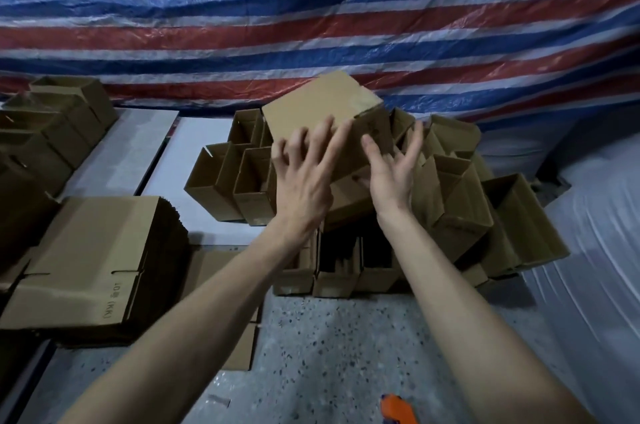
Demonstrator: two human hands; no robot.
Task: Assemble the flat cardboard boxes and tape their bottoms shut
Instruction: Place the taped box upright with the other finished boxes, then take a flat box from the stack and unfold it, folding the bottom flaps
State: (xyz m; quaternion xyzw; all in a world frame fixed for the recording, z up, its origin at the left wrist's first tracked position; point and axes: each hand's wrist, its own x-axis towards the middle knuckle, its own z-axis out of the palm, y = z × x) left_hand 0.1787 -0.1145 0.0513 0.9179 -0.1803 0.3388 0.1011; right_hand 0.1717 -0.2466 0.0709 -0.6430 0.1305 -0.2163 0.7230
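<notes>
Both arms reach out over the speckled floor (346, 347) toward an assembled cardboard box (318, 112) that sits tilted, taped bottom up, on top of a heap of open-topped boxes (460, 202) in front of the red, white and blue striped tarp (311, 8). The left hand (304, 181) lies spread on its near face and the right hand (391, 171) is open with fingers fanned beside its right edge, neither one closed around it. A stack of flat boxes (93, 264) waits at the left, and an orange tool (398, 409) pokes in at the bottom edge.
</notes>
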